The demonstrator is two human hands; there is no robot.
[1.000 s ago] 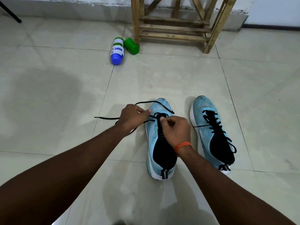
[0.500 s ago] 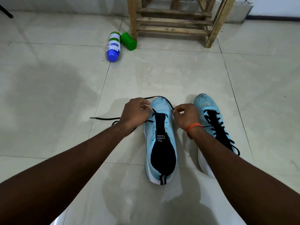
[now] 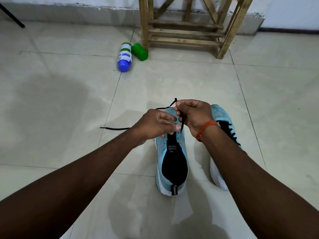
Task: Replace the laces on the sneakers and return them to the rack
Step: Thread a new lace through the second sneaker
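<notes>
A light blue sneaker with a black tongue stands on the floor tiles, toe pointing away. My right hand pinches one end of its black lace above the toe; the lace runs down to the eyelets. My left hand rests on the front of the sneaker with fingers extended beside the lace. The lace's other end trails on the floor to the left. A second light blue sneaker, laced in black, sits to the right, partly hidden by my right forearm.
A wooden rack stands against the far wall. A blue-capped bottle and a green container lie on the floor by its left leg. A black tripod leg shows at the top left.
My right hand has lifted and drawn the lace end up over the toe of the sneaker. My left hand has shifted right onto the shoe front, its fingers straighter.
</notes>
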